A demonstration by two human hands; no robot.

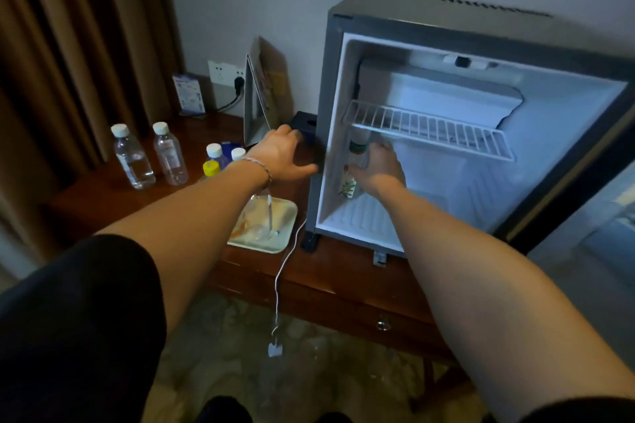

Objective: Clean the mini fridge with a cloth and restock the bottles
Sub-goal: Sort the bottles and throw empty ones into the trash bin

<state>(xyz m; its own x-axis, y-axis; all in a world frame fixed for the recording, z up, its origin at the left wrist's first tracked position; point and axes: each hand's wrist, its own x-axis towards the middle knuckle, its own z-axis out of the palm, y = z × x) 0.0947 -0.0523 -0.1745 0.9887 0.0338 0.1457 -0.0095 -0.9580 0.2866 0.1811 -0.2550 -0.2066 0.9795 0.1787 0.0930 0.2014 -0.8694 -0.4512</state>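
The mini fridge [343, 86] stands open on a wooden desk [330, 282], with a white wire shelf [426, 129] across its middle. Inside at the lower left, my right hand [378, 170] grips a white bottle [357, 154] with a green band and a printed label, standing upright under the shelf. My left hand [283, 156] hovers just outside the fridge's left wall, fingers spread and relaxed, holding nothing. Two clear water bottles [132, 158] [170, 154] stand at the desk's left. Smaller bottles with white caps [214, 153] and one with a yellow cap [210, 169] sit behind my left forearm.
A white tray [275, 237] with plastic wrapping lies in front of the fridge's left corner. A white cable [281, 278] hangs over the desk edge. A folded card [261, 96], a small sign [189, 94] and a wall socket [225, 74] stand at the back. Brown curtains [68, 45] hang at left.
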